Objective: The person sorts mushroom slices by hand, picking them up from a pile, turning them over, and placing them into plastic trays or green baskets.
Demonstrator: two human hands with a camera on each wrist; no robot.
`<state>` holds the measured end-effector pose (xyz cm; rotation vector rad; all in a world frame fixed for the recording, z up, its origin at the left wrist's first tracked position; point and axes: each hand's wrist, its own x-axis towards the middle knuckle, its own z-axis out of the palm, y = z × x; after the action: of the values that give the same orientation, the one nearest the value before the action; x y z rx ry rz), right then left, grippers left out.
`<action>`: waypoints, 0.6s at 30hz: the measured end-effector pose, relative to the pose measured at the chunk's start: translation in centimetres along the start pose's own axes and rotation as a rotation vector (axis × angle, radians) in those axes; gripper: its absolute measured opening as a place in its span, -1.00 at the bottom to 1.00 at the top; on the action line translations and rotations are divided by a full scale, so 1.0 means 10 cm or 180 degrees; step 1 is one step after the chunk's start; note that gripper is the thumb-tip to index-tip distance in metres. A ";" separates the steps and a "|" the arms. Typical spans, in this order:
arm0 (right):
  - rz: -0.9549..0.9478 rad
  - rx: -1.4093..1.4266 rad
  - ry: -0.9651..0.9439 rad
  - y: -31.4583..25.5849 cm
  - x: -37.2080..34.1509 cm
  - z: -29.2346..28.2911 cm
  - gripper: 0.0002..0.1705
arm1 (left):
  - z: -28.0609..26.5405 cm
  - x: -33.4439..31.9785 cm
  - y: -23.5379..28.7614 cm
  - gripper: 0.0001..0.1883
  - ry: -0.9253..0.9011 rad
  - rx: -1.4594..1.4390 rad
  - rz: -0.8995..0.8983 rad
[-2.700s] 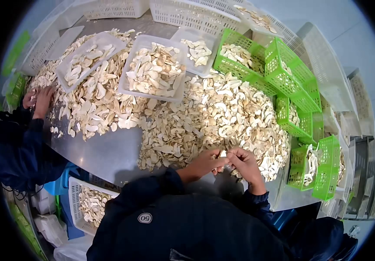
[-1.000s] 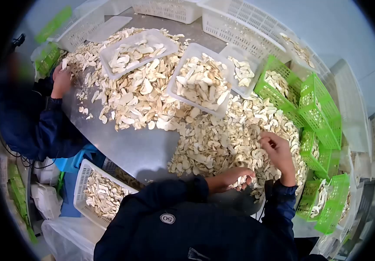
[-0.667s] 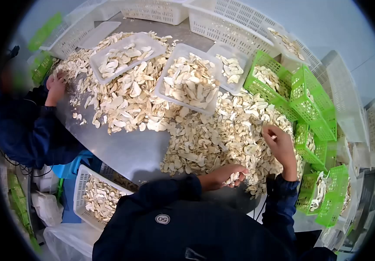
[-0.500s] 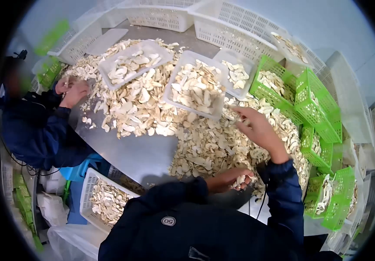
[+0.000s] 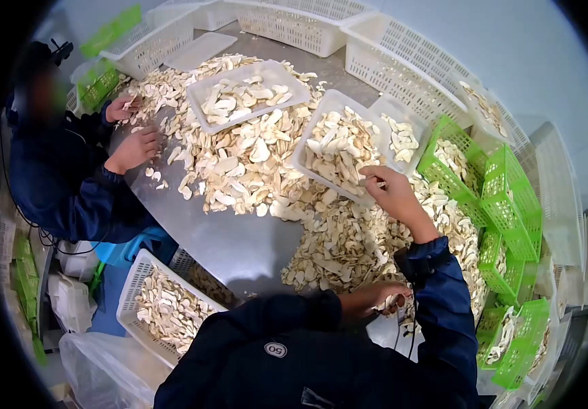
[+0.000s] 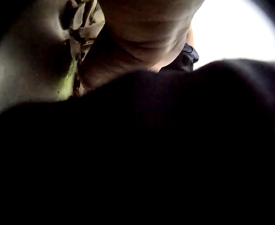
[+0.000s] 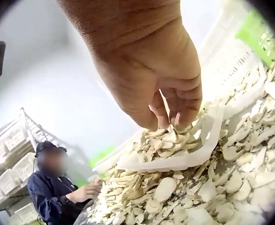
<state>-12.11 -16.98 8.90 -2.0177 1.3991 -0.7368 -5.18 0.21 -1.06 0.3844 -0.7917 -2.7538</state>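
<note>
My right hand (image 5: 396,194) reaches over a white plastic tub (image 5: 299,158) heaped with pale sliced mushrooms (image 5: 342,140). In the right wrist view its thumb and fingers bend together, fingertips right at the heap, pinching a pale mushroom slice (image 7: 173,133). Close to my body, my left hand (image 5: 374,297) is curled round a few mushroom slices (image 5: 393,304), partly hidden by my sleeve. The left wrist view is mostly dark sleeve, with part of the hand (image 6: 137,33) and some slices (image 6: 83,21) beside it. A broad pile of mushroom slices (image 5: 335,245) lies between my hands and the tub.
Green baskets (image 5: 512,184) with slices line the right side; white crates (image 5: 403,68) stand behind. Another tub (image 5: 202,95) sits on the left pile. A second person (image 5: 69,157) works at the steel table (image 5: 239,245). A crate of slices (image 5: 130,293) stands low at left.
My right hand has left the slice pile on the right and moved forward and left to the white tub. My left hand stays near my body, holding slices. The other person's hands have moved apart.
</note>
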 end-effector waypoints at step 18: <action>-0.0337 -0.0765 0.0964 -0.12 0.04 -0.53 -0.69 | -0.08 0.07 -0.07 -0.72 0.0088 0.0076 -0.0105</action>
<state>-15.02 -17.73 13.40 -2.2501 1.6259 -0.9954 -5.73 0.23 -2.20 0.4432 -0.8191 -2.7654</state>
